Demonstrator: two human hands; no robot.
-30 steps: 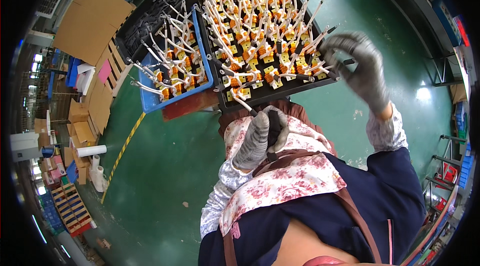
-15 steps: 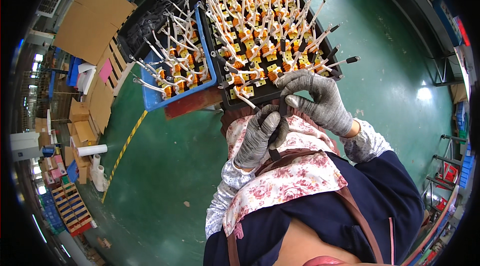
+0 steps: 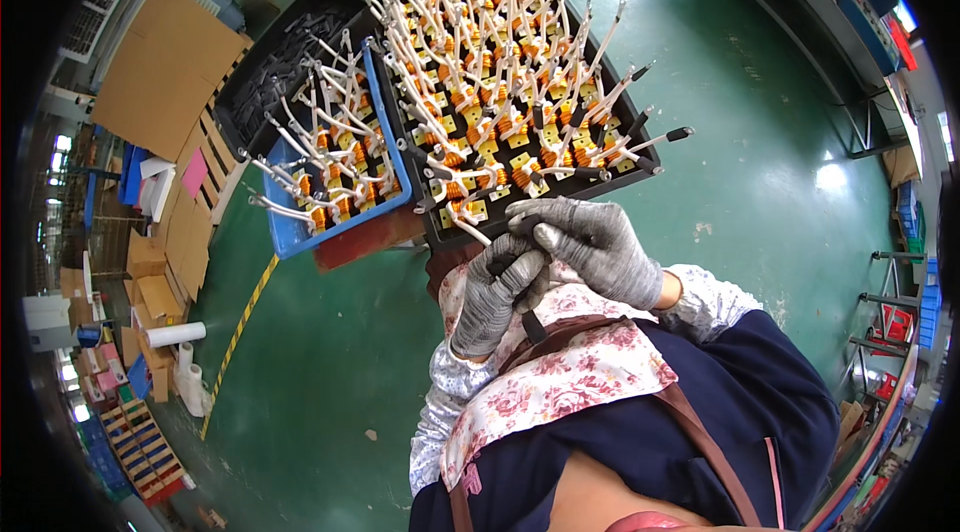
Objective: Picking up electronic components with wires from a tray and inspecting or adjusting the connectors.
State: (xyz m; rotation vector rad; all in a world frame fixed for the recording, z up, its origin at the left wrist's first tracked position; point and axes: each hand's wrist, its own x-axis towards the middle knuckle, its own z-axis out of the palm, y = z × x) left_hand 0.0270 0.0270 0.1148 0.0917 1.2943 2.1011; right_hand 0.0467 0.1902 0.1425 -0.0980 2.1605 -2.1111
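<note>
Black sleeve, short and tube-like, is pinched between both gloved hands just below the black tray of orange coils: left hand clenched around it, right hand gripping its upper end. Fitting appears underway; seating it likely needs a steady push. Blue tray sits up-left.

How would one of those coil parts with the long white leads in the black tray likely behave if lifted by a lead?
The coil parts look small, so probably light. Their white sleeved leads stand up yet bend at varied angles, so probably springy rather than rigid. Packed tightly in the black tray, leads may snag neighbours. Both gloved hands are bunched together over one piece.
</note>
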